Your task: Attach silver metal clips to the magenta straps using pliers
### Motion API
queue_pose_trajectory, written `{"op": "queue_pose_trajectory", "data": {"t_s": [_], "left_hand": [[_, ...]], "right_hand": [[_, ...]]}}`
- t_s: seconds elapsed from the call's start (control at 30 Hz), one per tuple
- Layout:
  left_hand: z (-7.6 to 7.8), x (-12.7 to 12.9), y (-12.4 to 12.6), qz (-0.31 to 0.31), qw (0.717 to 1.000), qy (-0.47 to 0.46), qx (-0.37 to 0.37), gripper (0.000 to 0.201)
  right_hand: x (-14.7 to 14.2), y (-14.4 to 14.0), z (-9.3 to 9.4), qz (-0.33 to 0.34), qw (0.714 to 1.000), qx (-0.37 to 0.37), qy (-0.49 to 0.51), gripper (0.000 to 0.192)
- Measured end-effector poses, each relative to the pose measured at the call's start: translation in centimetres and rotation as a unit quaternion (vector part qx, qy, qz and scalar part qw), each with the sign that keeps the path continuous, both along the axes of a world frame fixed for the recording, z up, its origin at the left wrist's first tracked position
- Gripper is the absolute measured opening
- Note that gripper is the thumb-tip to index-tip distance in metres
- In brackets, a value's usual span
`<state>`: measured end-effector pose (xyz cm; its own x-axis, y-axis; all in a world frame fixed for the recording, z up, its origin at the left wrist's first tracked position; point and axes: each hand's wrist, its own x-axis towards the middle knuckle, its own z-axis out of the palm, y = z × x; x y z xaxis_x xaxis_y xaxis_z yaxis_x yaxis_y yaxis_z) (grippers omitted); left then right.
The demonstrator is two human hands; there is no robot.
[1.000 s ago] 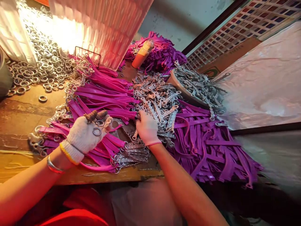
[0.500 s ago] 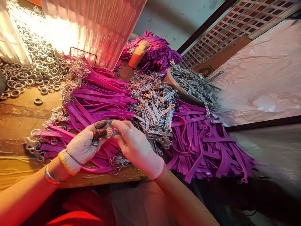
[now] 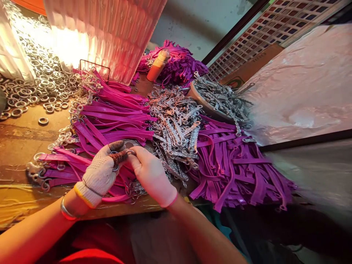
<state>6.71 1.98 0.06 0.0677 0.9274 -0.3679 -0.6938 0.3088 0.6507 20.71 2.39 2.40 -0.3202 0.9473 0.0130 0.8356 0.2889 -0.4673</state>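
Head view, one person, two hands over the near edge of the bench (image 3: 24,135).

Counts: two hands in view; one small metal ring (image 3: 129,153) held between them; one more ring hanging below the left fingers, at about the glove's index finger; one loose ring (image 3: 43,120) lying alone on bare bench, well apart from the hands. Ring pile (image 3: 41,86) at far left: too many to count. Pink straps (image 3: 115,117) with ring ends, fanned out under and beyond the left hand: too many to count. Metal chain pieces (image 3: 176,128) heaped in the middle: uncountable. Purple straps (image 3: 236,168) at right, spilling over the bench edge: uncountable. One dish (image 3: 198,99) loaded with more metal parts behind the chain heap. One orange bottle (image 3: 156,66) lying on a second purple heap at the back.

Left hand (image 3: 100,174): knitted glove with dark worn fingertips, bangle at the wrist, palm turned inward, forearm coming in from lower left. Fingers together, pinched on the small metal ring.

Right hand (image 3: 151,174): thin pale glove, back of hand up, forearm from lower centre. Fingers closed on the same ring from the other side, touching the left fingertips.

The held ring sits just above the pink straps, near the bench's front edge.
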Motion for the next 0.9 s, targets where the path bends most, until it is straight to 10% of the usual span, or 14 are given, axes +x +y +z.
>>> {"op": "queue_pose_trajectory", "data": {"t_s": [0.27,0.53,0.73,0.9], "left_hand": [[-1.5,-0.9,0.0,-0.098,0.975,0.184,0.082,0.04],[-0.2,-1.4,0.4,-0.225,0.879,0.348,0.238,0.015],[1.1,-0.5,0.8,-0.23,0.939,0.249,0.063,0.029],[1.5,0.4,2.6,-0.196,0.952,0.214,0.092,0.032]], "right_hand": [[1.5,0.3,1.5,0.025,0.984,-0.006,-0.178,0.024],[2.0,0.0,2.2,0.112,0.969,-0.034,-0.216,0.013],[2.0,-0.6,1.1,0.044,0.998,-0.017,-0.037,0.029],[1.6,-0.8,-0.2,-0.047,0.995,0.009,0.089,0.027]]}}
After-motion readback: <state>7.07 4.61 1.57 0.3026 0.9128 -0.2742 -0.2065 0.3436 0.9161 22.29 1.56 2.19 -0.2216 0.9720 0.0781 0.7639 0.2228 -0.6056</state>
